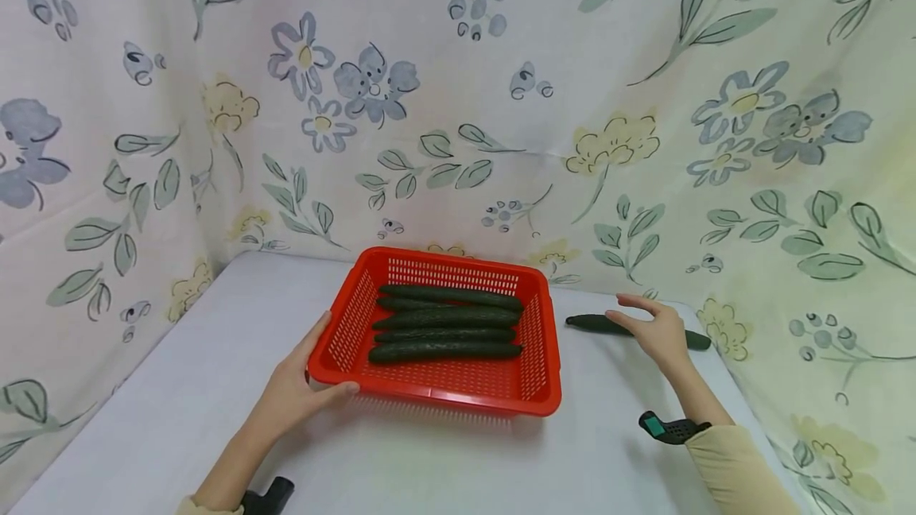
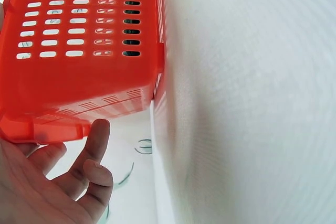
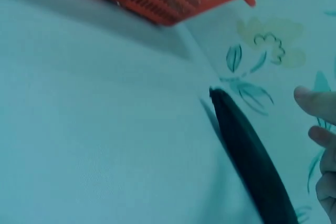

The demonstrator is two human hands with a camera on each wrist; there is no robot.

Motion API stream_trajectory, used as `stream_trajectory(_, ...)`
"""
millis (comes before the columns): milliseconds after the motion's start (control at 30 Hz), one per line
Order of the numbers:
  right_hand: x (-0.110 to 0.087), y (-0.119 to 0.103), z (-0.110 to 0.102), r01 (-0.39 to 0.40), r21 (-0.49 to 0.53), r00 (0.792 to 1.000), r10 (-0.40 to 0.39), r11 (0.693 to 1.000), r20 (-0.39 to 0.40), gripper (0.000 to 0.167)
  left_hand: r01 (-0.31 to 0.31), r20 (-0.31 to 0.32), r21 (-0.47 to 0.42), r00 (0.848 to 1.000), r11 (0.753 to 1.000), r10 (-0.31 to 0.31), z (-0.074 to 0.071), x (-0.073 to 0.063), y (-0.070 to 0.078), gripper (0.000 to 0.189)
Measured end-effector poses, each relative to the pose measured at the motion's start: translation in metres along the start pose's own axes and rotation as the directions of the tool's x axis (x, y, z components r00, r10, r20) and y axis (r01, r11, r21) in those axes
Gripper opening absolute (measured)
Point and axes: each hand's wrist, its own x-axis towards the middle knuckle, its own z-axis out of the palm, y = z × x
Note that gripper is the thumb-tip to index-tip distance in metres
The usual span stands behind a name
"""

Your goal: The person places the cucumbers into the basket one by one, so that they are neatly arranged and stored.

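A red plastic basket [image 1: 458, 397] with slotted walls stands on the table, and several dark green cucumbers [image 1: 447, 316] lie side by side in it. My left hand [image 1: 293, 388] holds the basket's near left corner, thumb along the front rim and fingers at the left side. In the left wrist view, fingertips [image 2: 100, 127] show by the basket's rim. To the right of the basket a single cucumber [image 3: 252, 156] lies on the table. Over it is my right hand [image 1: 658, 334], thumb and fingers spread apart, apparently not touching it; part of the cucumber is hidden behind the hand.
A white-covered table [image 1: 215, 356] carries everything. Flower-patterned cloth [image 1: 458, 102] hangs behind the table and along both sides. Dark straps with devices [image 1: 673, 427] sit on both wrists.
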Motion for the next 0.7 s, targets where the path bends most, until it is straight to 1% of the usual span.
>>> stream_trajectory(167, 0.005, 0.022, -0.014, 0.000, -0.010, 1.000, -0.001, 1.000, -0.018, 0.067, -0.007, -0.004, -0.008, 1.000, 1.000, 0.007, 0.001, 0.000, -0.001, 0.119)
stream_trajectory(333, 0.010, 0.039, -0.022, 0.025, -0.064, 0.999, -0.027, 0.998, -0.028, 0.065, -0.002, -0.005, -0.008, 1.000, 1.000, 0.002, 0.001, 0.000, -0.002, 0.118)
stream_trajectory(467, 0.012, 0.047, -0.024, -0.008, -0.086, 1.000, 0.006, 0.996, -0.016, 0.068, -0.002, -0.008, -0.012, 1.000, 1.000, 0.002, 0.001, 0.000, -0.001, 0.118)
stream_trajectory(567, 0.013, 0.051, -0.024, -0.050, -0.085, 0.998, 0.053, 0.995, 0.029, 0.074, -0.001, -0.008, -0.011, 1.000, 1.000, 0.001, 0.001, 0.000, -0.001, 0.118)
stream_trajectory(700, 0.013, 0.057, -0.021, -0.068, -0.110, 0.989, 0.082, 0.992, 0.125, 0.081, 0.000, -0.006, -0.009, 1.000, 1.000, -0.001, 0.001, 0.000, -0.001, 0.118)
